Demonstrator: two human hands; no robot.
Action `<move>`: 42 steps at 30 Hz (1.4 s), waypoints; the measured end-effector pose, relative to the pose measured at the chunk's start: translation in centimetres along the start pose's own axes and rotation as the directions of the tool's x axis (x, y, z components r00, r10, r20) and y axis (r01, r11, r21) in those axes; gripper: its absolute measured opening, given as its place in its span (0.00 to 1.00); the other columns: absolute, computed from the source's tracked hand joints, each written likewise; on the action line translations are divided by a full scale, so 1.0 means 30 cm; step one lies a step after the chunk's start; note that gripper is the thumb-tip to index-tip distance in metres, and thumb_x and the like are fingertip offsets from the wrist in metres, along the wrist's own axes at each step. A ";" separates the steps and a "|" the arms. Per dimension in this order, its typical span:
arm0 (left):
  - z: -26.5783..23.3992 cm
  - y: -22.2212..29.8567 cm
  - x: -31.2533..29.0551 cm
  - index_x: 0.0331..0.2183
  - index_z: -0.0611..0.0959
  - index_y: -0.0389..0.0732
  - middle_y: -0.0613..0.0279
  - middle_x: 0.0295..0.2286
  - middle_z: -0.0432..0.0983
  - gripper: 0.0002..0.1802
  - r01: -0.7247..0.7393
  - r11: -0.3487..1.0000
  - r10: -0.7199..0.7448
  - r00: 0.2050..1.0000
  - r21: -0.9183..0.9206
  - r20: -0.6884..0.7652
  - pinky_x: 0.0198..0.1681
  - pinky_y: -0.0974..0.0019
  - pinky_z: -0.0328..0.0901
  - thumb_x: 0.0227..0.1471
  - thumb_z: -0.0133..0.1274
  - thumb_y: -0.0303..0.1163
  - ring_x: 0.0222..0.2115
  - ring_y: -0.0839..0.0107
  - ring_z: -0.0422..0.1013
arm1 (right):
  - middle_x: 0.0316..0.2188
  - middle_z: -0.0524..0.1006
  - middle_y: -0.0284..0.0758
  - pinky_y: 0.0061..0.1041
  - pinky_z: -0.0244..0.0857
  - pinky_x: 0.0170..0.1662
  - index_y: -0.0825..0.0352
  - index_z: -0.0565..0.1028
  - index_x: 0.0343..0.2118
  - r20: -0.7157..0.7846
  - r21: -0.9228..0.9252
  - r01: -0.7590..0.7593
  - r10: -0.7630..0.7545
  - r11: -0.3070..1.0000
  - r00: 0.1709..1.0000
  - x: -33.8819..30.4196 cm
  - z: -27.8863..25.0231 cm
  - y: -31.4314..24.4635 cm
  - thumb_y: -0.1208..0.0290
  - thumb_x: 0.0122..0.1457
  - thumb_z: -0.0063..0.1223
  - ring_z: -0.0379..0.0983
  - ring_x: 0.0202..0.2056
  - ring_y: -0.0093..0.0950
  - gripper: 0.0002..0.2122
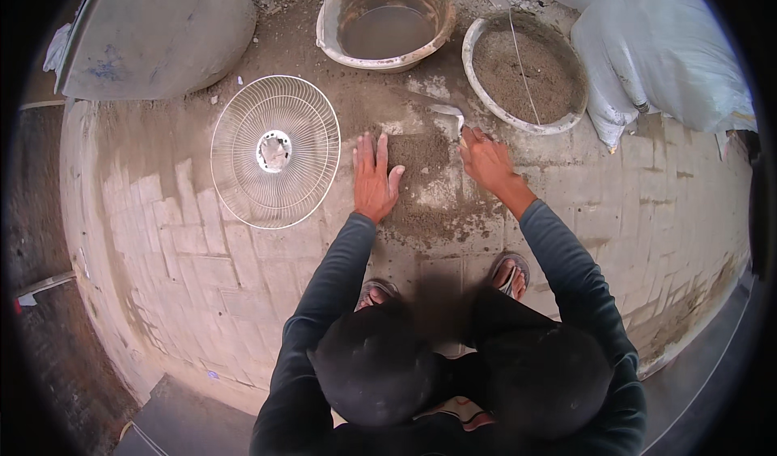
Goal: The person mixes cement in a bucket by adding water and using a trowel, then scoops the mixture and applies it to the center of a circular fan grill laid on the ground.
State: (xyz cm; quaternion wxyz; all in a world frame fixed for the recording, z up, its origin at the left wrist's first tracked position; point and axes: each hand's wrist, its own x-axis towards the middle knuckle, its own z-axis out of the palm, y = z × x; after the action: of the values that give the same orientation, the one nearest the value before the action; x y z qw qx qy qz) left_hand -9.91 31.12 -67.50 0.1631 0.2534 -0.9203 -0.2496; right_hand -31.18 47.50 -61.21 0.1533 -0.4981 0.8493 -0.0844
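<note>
I squat over a low heap of brown sand (421,165) spread on grey paving bricks. My left hand (374,179) lies flat on the heap's left side, palm down, fingers apart and pointing away from me. My right hand (484,158) is at the heap's right edge, closed round the handle of a small metal trowel (449,113) whose blade rests on the sand toward the far side. Both arms wear dark long sleeves. My sandalled feet (510,271) stand just behind the sand.
A round white wire fan guard (275,150) lies flat left of the sand. Beyond are a basin of murky water (387,21), a basin of sand (526,72) with a thin wire across it, white sacks (664,55) far right, and a grey rounded slab (154,31) far left.
</note>
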 end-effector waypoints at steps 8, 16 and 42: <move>-0.064 -0.035 -0.023 0.65 0.60 0.39 0.39 0.64 0.52 0.34 -0.048 0.993 0.040 0.996 -0.110 -0.074 0.67 0.44 0.44 0.64 0.44 0.46 0.66 0.42 0.48 | 0.34 0.78 0.51 0.45 0.69 0.41 0.73 0.72 0.42 0.154 0.293 -0.084 0.040 0.953 0.987 -0.170 -0.102 0.032 0.62 0.66 0.46 0.75 0.36 0.51 0.15; 0.082 0.044 0.076 0.64 0.61 0.37 0.41 0.61 0.60 0.30 -0.013 0.958 0.018 1.000 -0.286 0.012 0.68 0.51 0.45 0.68 0.35 0.43 0.65 0.45 0.52 | 0.21 0.70 0.34 0.25 0.61 0.20 0.70 0.71 0.36 0.562 0.718 -0.586 0.184 0.374 0.806 -0.142 -0.011 0.037 0.53 0.71 0.39 0.65 0.17 0.22 0.20; -0.371 0.316 0.044 0.62 0.67 0.39 0.50 0.48 0.75 0.32 0.176 0.709 -0.117 0.984 -0.683 0.131 0.54 0.61 0.66 0.60 0.56 0.34 0.51 0.60 0.72 | 0.22 0.72 0.36 0.25 0.66 0.23 0.72 0.74 0.37 0.166 0.731 -0.314 0.288 0.606 0.943 -0.328 -0.992 -0.057 0.58 0.65 0.51 0.70 0.18 0.27 0.17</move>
State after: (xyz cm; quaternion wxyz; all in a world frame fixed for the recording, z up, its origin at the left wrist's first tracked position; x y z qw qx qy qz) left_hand -9.89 33.28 -52.97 0.1896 0.2364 -0.7429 -0.5969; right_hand -35.54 54.97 -31.03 0.3695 -0.2420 0.8074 -0.3913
